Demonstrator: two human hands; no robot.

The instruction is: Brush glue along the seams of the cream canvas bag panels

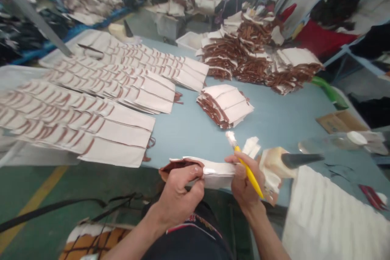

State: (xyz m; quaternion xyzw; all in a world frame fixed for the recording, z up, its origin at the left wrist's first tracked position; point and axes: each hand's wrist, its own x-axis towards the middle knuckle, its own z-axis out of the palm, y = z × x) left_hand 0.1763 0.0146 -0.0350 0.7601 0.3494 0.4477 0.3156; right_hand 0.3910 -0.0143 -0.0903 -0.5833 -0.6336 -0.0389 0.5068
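Note:
A white fabric piece with brown lining (218, 169) lies at the table's near edge, its brown inside showing at the left. My left hand (183, 185) pinches its upper edge near the middle. In my right hand (246, 180) is a brush with a yellow handle (250, 175), its bristles whitened and pointing up and away. Fingers of that same hand also rest on the piece's right end. A shiny wet-looking strip runs along the white edge between my hands. Right of my right hand lies a cream-coloured container with a black conical nozzle (276, 162) on its side.
Overlapping rows of white panels with brown edges (122, 138) cover the left of the table. A small stack (227, 103) sits mid-table, with larger brown-and-white piles (240, 57) behind. At right are a clear bottle (332, 143), red-handled snippers (372, 196) and white pleated material (332, 219).

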